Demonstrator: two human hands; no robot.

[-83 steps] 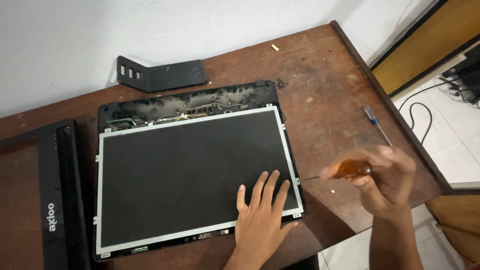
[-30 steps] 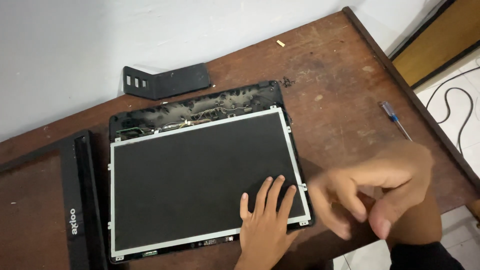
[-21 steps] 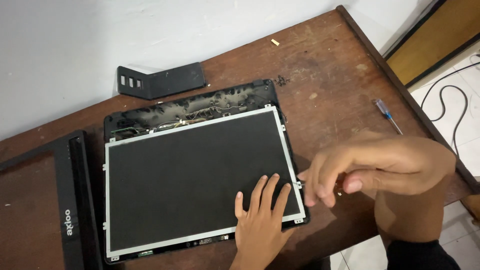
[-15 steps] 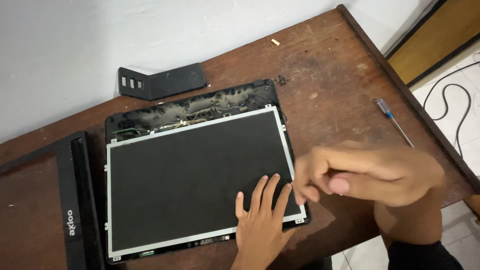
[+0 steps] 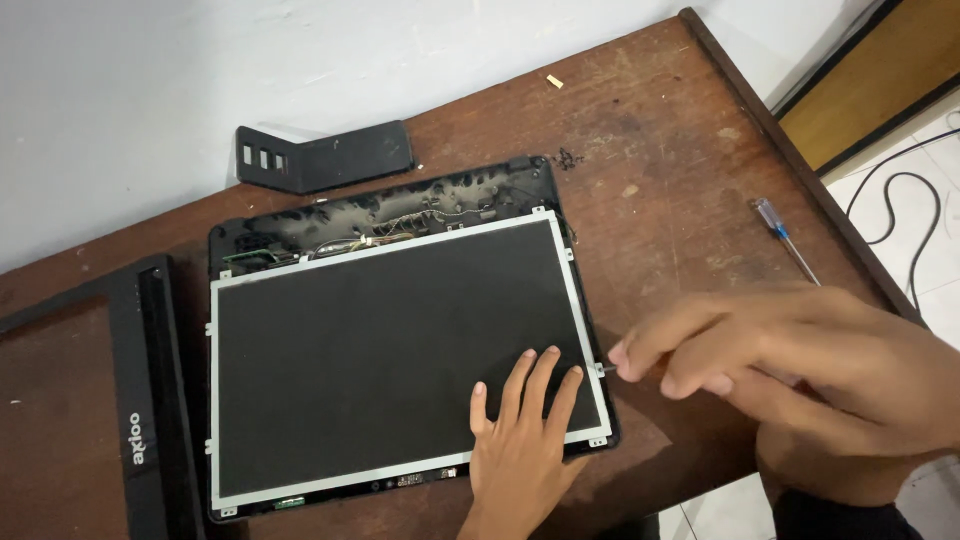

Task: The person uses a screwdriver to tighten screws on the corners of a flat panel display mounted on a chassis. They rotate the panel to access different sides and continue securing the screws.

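A dark display panel (image 5: 390, 350) with a silver metal frame lies in its black back cover (image 5: 400, 205) on the brown wooden table (image 5: 660, 150). My left hand (image 5: 520, 440) rests flat on the panel's lower right corner, fingers spread, holding nothing. My right hand (image 5: 790, 365) hovers just right of the panel. Its thumb and forefinger are pinched together at a small metal tab on the panel's right edge. Whether something small sits between those fingertips is hidden.
A black bezel frame (image 5: 150, 400) lies at the left. A black hinge cover strip (image 5: 325, 160) lies behind the panel near the wall. A blue-handled screwdriver (image 5: 785, 238) lies at the table's right edge, and cables run over the floor beyond it.
My right hand, which held an orange-handled screwdriver 2.8 s ago, has come in to the panel's right edge; the orange screwdriver is no longer visible. My left hand has stayed put.
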